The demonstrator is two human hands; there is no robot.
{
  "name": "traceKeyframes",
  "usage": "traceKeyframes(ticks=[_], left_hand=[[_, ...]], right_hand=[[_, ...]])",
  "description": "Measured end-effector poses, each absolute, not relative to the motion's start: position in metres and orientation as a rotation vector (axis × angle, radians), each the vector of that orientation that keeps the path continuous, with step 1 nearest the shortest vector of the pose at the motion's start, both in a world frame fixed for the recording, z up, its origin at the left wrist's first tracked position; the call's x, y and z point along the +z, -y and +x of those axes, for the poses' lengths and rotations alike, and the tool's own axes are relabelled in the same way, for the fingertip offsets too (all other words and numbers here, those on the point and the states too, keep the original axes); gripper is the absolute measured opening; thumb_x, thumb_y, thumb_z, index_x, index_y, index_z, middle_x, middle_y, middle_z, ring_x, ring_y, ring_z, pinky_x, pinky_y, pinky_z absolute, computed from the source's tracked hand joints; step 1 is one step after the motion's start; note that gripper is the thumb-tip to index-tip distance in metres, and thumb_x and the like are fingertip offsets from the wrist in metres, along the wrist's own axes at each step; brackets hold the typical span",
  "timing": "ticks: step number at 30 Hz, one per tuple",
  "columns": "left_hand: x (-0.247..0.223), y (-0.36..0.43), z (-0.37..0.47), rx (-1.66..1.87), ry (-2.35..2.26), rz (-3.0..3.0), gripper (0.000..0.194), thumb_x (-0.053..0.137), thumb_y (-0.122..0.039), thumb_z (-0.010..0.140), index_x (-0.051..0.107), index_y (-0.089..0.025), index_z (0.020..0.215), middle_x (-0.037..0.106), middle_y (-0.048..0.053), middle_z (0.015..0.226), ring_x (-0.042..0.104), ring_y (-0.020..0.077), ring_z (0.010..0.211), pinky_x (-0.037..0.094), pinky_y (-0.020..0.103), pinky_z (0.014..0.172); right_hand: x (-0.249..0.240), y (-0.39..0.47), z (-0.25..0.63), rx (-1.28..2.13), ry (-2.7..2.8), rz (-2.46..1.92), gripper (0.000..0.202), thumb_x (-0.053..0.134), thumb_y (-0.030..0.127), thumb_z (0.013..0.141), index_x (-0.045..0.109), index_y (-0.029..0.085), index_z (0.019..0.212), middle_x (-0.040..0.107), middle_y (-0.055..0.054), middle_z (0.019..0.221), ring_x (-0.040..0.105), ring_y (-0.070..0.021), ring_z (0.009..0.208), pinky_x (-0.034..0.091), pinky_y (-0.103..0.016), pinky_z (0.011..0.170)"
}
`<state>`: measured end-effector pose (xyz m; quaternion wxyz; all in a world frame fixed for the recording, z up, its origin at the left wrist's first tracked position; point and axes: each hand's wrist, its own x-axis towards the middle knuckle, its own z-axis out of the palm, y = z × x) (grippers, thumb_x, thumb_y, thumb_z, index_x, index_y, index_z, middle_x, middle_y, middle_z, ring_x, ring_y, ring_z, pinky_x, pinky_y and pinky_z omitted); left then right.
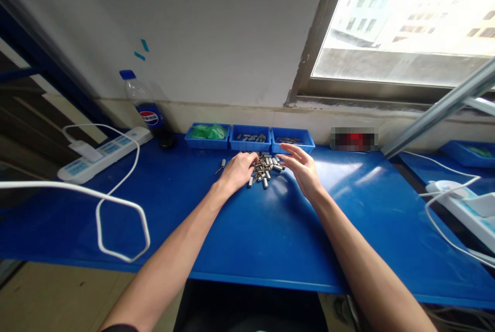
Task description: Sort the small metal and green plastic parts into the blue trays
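A pile of small parts [265, 174], with silver-grey blocky ends and thin brass-coloured rods, lies on the blue table [247, 234]. My left hand [236, 171] rests at the pile's left side, its fingers curled in against the parts. What is between those fingertips, if anything, is hidden. On the right of the pile, my right hand [303, 168] is open, fingers apart and thumb side toward the parts, holding nothing visible. One loose part [221, 166] lies left of my left hand.
Behind the pile are three blue bins: one with green plastic [209, 145], one with grey pieces [250, 146], one with thin rods [296, 149]. A cola bottle [149, 110], power strip [104, 154] and white cable [124, 257] are left. A metal bar [441, 110] slants at right.
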<state>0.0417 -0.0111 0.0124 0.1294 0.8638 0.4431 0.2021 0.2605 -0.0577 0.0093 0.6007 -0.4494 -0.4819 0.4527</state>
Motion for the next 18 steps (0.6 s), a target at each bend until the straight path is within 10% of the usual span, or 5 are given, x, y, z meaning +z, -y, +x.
traceKeyframes(ticks=[18], left_hand=[[0.0225, 0.0094, 0.0363, 1.164, -1.272, 2.089, 0.005, 0.072, -0.023, 0.088, 0.073, -0.019, 0.085, 0.079, 0.004, 0.084, 0.075, 0.0194, 0.078, 0.058, 0.029, 0.076]], right_hand=[[0.0085, 0.0590, 0.2606, 1.116, 1.135, -1.042, 0.038, 0.080, 0.040, 0.080, 0.074, 0.026, 0.114, 0.077, -0.008, 0.119, 0.072, -0.0230, 0.091, 0.057, -0.039, 0.083]])
